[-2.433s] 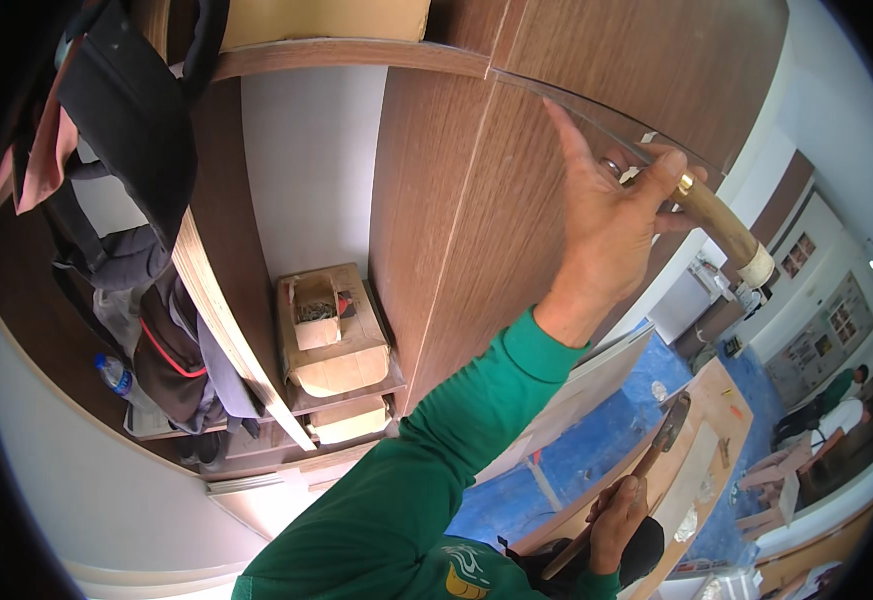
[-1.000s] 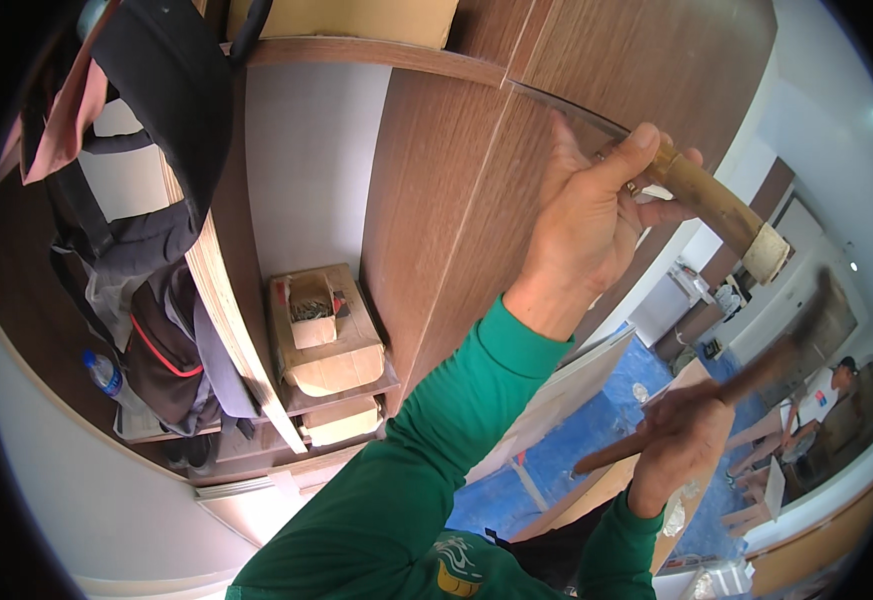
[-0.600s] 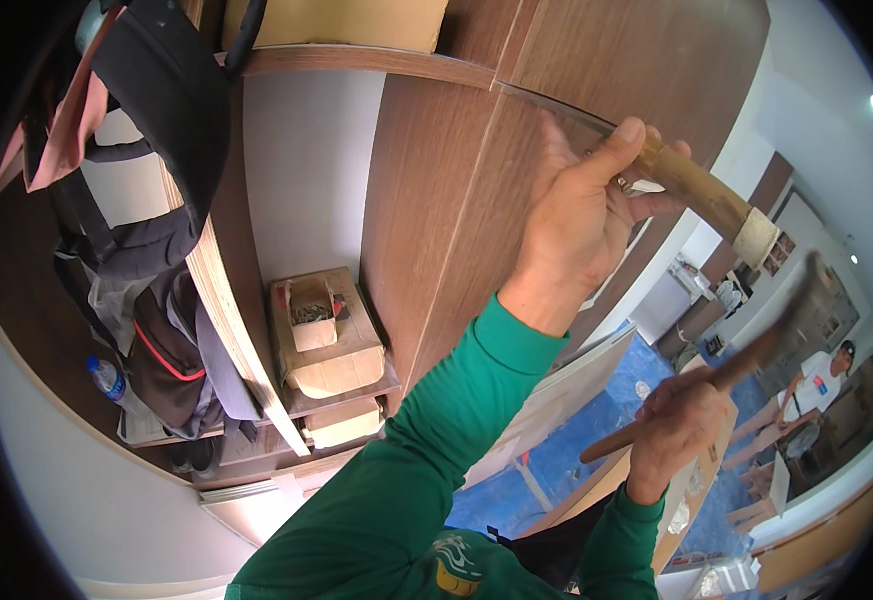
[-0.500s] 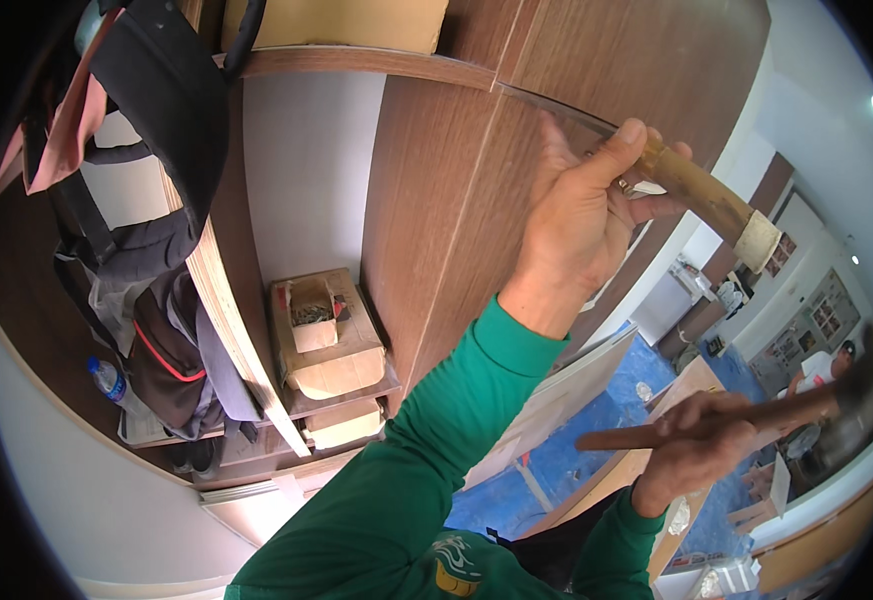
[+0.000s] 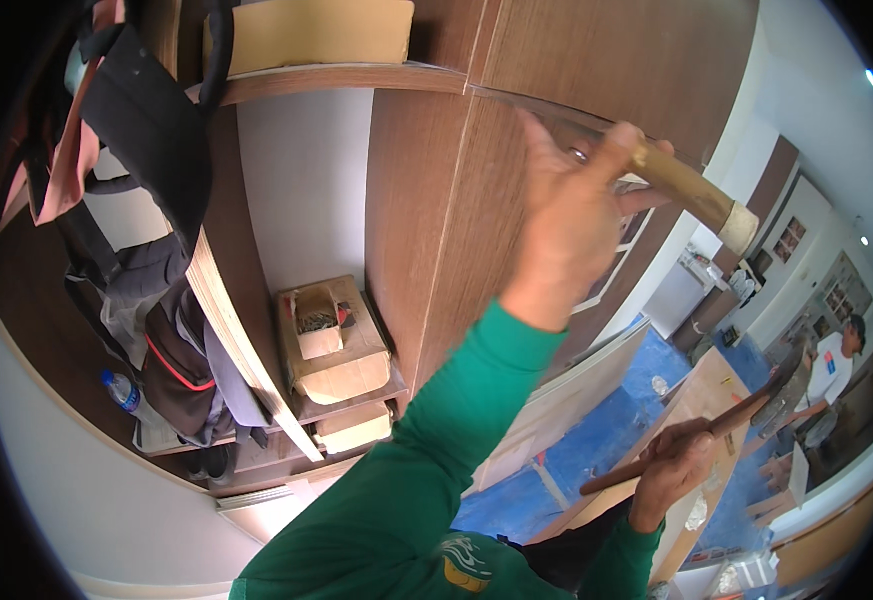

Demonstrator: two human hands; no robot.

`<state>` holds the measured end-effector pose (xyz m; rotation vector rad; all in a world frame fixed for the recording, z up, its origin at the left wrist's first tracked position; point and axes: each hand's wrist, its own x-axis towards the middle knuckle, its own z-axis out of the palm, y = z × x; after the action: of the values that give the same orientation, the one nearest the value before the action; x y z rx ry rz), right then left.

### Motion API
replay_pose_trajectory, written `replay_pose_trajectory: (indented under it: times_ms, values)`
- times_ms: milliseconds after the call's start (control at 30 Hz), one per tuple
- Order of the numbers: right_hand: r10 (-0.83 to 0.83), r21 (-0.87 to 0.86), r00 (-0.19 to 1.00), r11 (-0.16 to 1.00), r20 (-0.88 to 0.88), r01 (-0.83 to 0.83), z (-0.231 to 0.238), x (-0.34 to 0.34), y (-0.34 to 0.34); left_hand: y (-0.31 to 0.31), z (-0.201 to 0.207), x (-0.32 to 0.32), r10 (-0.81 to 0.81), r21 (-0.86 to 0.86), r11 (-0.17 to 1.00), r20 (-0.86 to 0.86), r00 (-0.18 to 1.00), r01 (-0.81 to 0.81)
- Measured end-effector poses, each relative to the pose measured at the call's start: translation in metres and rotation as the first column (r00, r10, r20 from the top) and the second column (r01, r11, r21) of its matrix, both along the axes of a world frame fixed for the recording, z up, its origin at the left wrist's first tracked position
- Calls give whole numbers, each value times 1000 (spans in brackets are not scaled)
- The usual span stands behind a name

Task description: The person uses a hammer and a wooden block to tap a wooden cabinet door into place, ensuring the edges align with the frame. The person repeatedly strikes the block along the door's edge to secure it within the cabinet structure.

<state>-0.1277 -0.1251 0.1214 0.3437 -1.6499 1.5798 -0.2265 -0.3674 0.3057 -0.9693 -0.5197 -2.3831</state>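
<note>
My left hand is raised and closed around a chisel with a round wooden handle and a pale band at its butt end. The chisel's blade lies along the seam between the upper and lower brown cabinet panels, partly hidden by my fingers. Lower at the right, my right hand grips a hammer by its wooden handle. Its head is blurred and points up and away to the right, apart from the chisel.
On the left, open shelves hold a dark bag, a water bottle and cardboard boxes. A black strap bag hangs nearby. Wooden boards stand over the blue floor covering. Another person is farther back at the right.
The hammer has swung from nearly level to tilted upward, and my right hand sits a little lower. My left hand keeps the chisel at the seam; the view has shifted slightly.
</note>
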Motion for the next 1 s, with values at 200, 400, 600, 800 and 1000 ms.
replay_pose_trajectory:
  times_ms: [200, 400, 600, 800, 1000]
  values:
    - [-96, -110, 984, 987, 153, 114, -43, 9, 19, 61, -55, -14, 283, -308, 918, 63, 957, -251]
    - [101, -162, 954, 985, 282, -56, -82, 6, 23, 87, -168, 46, -125, -239, 932, 495, 860, 273]
    - [355, -336, 851, 914, 387, -228, -87, -6, 7, 73, -238, 52, -293, -50, 898, 674, 678, 438]
    - [538, -362, 718, 839, 442, -406, -94, -12, 1, 60, -305, 59, -388, 110, 831, 817, 426, 545]
    - [554, -306, 757, 830, 347, -467, -122, -16, -9, 59, -329, 88, -361, 168, 752, 914, 184, 638]
